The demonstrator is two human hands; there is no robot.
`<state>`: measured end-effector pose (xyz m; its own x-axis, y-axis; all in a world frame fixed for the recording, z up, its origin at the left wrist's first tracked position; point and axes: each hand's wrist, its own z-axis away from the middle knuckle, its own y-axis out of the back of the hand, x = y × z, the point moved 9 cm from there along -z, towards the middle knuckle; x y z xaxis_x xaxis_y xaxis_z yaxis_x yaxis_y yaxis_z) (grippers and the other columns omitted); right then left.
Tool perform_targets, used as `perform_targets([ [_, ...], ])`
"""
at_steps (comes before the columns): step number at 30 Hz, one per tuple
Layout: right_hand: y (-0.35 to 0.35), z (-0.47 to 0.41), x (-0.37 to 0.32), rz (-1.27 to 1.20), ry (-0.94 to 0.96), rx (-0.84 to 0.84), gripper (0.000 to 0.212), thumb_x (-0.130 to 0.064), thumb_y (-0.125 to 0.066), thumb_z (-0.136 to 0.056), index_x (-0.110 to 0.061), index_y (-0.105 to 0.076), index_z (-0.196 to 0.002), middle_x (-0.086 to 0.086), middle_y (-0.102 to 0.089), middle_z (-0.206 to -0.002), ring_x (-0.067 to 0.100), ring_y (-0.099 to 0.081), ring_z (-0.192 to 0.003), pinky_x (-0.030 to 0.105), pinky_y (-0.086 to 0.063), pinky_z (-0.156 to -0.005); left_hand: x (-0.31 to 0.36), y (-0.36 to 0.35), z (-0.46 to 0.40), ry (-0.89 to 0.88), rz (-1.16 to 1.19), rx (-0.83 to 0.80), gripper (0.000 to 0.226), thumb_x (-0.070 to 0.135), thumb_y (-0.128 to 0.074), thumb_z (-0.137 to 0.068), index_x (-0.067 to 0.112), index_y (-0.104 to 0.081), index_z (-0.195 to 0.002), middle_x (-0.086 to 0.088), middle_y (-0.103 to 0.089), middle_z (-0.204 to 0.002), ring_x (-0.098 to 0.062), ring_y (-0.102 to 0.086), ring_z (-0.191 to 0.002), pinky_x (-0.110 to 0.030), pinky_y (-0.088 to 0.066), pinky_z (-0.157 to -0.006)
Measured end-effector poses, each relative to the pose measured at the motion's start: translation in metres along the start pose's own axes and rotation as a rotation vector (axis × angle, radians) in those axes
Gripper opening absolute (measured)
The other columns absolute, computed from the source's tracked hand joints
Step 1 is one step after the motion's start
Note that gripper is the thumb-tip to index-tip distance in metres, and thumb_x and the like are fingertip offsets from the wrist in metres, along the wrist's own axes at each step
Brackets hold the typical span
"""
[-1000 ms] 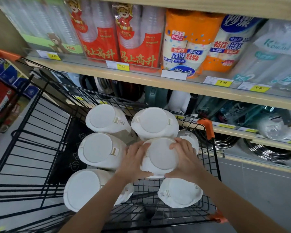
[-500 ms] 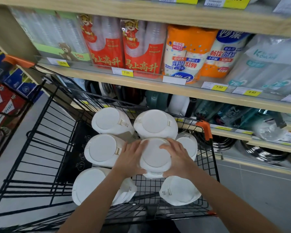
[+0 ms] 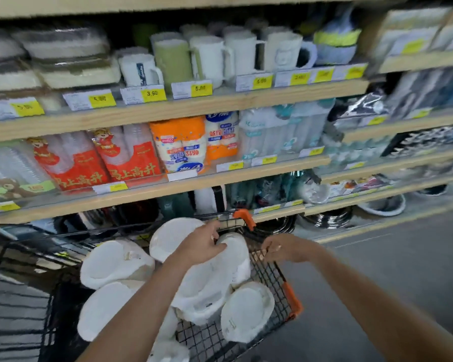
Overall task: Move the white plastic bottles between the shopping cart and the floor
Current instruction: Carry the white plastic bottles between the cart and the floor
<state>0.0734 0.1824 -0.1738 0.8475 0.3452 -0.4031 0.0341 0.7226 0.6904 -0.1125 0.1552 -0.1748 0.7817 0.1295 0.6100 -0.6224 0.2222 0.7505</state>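
The shopping cart (image 3: 270, 291) stood on the floor (image 3: 403, 270), just before the shelves (image 3: 183, 105). The bottles (image 3: 115, 262) lay crowded inside it, from its left part to its right wall. On the shelves behind, mugs (image 3: 209, 60) sat on an upper board, packets (image 3: 131, 155) on the board below, and pans (image 3: 324, 218) lowest, right of the cart's far right corner.

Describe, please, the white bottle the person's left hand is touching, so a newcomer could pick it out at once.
Start at the black wire shopping cart below the wooden shelves, and find its orange far-right corner guard. Just beneath that corner sits the white bottle, with the left hand laid on it. Unlike its neighbours, it presses against the cart's right wall, nearest the right hand.
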Motion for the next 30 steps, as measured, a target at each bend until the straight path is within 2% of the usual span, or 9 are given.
perform_targets([
  [4, 0.013, 0.048, 0.08, -0.118, -0.136, 0.061, 0.037, -0.025, -0.056, -0.093, -0.013, -0.052, -0.127, 0.015, -0.054, -0.129, 0.033, -0.053, -0.117, 0.039, -0.042, -0.098, 0.075, -0.04, -0.029, -0.098, 0.005, -0.144, 0.047, 0.038, -0.064, -0.087, 0.018, -0.048, -0.127, 0.003, -0.06, -0.108, -0.013, -0.06, -0.102, -0.03, -0.049, -0.088],
  [5, 0.017, 0.063, 0.101, -0.152, -0.165, 0.073, 0.037, -0.026, -0.057, -0.093, -0.015, -0.051, -0.128, 0.015, -0.054, -0.128, 0.032, -0.053, -0.115, 0.037, -0.042, -0.096, 0.095, -0.049, -0.036, -0.124, -0.005, -0.168, 0.044, 0.039, -0.064, -0.087, 0.018, -0.051, -0.123, 0.002, -0.062, -0.108, -0.013, -0.061, -0.101, -0.032, -0.05, -0.089],
  [8, 0.032, 0.106, 0.161, -0.223, -0.213, 0.161, 0.037, -0.029, -0.055, -0.094, -0.015, -0.05, -0.129, 0.0, -0.052, -0.114, 0.012, -0.047, -0.102, 0.018, -0.032, -0.08, 0.156, -0.075, -0.056, -0.181, -0.012, -0.198, 0.035, 0.035, -0.063, -0.089, 0.02, -0.052, -0.118, 0.001, -0.065, -0.104, -0.013, -0.064, -0.092, -0.036, -0.052, -0.086],
  [12, 0.053, 0.155, 0.251, -0.395, -0.271, 0.323, 0.031, -0.025, -0.058, -0.093, -0.013, -0.056, -0.121, 0.0, -0.054, -0.103, 0.011, -0.05, -0.092, 0.011, -0.039, -0.067, 0.248, -0.124, -0.09, -0.285, 0.002, -0.21, 0.021, 0.028, -0.062, -0.09, 0.024, -0.053, -0.108, 0.002, -0.062, -0.097, -0.01, -0.061, -0.08, -0.029, -0.051, -0.076],
  [14, 0.064, 0.178, 0.298, -0.436, -0.271, 0.377, 0.028, -0.024, -0.06, -0.091, -0.013, -0.058, -0.116, 0.001, -0.057, -0.099, 0.011, -0.053, -0.087, 0.007, -0.039, -0.066, 0.299, -0.155, -0.107, -0.332, 0.002, -0.222, 0.02, 0.028, -0.062, -0.09, 0.025, -0.053, -0.108, 0.004, -0.06, -0.098, -0.008, -0.06, -0.082, -0.022, -0.049, -0.071],
  [17, 0.079, 0.213, 0.369, -0.494, -0.289, 0.4, 0.024, -0.022, -0.061, -0.09, -0.012, -0.059, -0.112, 0.007, -0.062, -0.096, 0.014, -0.058, -0.081, 0.015, -0.044, -0.069, 0.373, -0.203, -0.131, -0.356, 0.054, -0.231, 0.023, 0.026, -0.063, -0.089, 0.019, -0.057, -0.11, 0.0, -0.063, -0.099, -0.013, -0.061, -0.082, -0.025, -0.049, -0.075],
  [19, 0.086, 0.236, 0.413, -0.504, -0.31, 0.394, 0.024, -0.019, -0.059, -0.091, -0.01, -0.058, -0.112, 0.003, -0.062, -0.089, 0.011, -0.057, -0.074, 0.012, -0.042, -0.063, 0.417, -0.233, -0.148, -0.368, 0.076, -0.242, 0.021, 0.023, -0.065, -0.088, 0.018, -0.057, -0.107, 0.001, -0.062, -0.094, -0.01, -0.058, -0.076, -0.024, -0.048, -0.073],
  [24, 0.109, 0.285, 0.521, -0.563, -0.369, 0.427, 0.028, -0.024, -0.058, -0.092, -0.011, -0.059, -0.116, -0.009, -0.059, -0.078, 0.003, -0.055, -0.067, 0.015, -0.042, -0.059, 0.515, -0.305, -0.194, -0.44, 0.055, -0.271, 0.013, 0.019, -0.064, -0.088, 0.017, -0.056, -0.099, 0.009, -0.054, -0.082, -0.003, -0.051, -0.069, -0.007, -0.039, -0.062],
  [30, 0.137, 0.308, 0.641, -0.656, -0.43, 0.517, 0.025, -0.022, -0.056, -0.092, -0.013, -0.059, -0.115, -0.006, -0.062, -0.084, 0.002, -0.056, -0.068, 0.003, -0.039, -0.052, 0.606, -0.38, -0.264, -0.472, 0.016, -0.367, 0.022, 0.023, -0.066, -0.087, 0.017, -0.056, -0.106, 0.008, -0.055, -0.084, -0.008, -0.054, -0.072, -0.026, -0.049, -0.077],
])
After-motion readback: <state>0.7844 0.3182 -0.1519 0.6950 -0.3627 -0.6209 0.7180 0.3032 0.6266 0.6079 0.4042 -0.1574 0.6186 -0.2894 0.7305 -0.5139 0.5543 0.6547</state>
